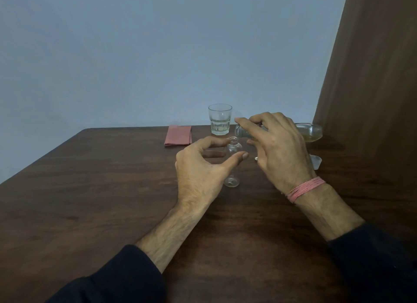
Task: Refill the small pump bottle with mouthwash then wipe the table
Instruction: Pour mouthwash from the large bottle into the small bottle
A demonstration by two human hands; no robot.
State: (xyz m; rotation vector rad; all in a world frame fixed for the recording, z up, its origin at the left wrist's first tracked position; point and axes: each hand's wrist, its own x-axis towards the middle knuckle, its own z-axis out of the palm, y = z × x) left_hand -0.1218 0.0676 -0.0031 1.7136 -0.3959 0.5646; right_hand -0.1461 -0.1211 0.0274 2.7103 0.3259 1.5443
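Note:
A small clear bottle stands uncapped on the dark wooden table. My left hand curls round it, thumb across its front and fingers behind near the neck. My right hand grips a larger clear mouthwash bottle tipped almost level. Its open mouth hangs just above and to the right of the small bottle's neck, and pale yellow liquid sits in its far end. I see no stream of liquid. A folded pink cloth lies at the back of the table.
A glass tumbler with a little pale liquid stands behind the small bottle. A white cap lies to the right of my right hand, and a small white piece shows beside that hand. A brown panel rises at the right.

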